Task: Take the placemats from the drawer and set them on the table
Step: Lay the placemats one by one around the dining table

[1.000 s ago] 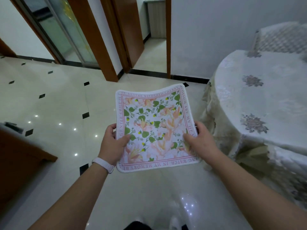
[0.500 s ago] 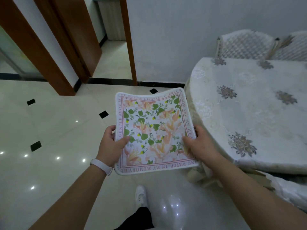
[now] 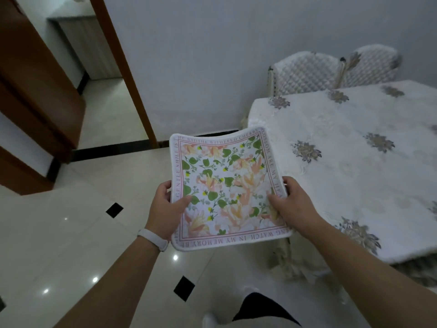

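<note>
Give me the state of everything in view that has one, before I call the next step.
placemat, held in the air by both side edges, far corners curling up.
left hand, gripping the placemat's left edge, thumb on top.
right hand, gripping its right edge, thumb on top.
table, cloth-covered; placemat not on it yet.
chairs, two, covered, pushed in at the table's far side.
door, open.
</note>
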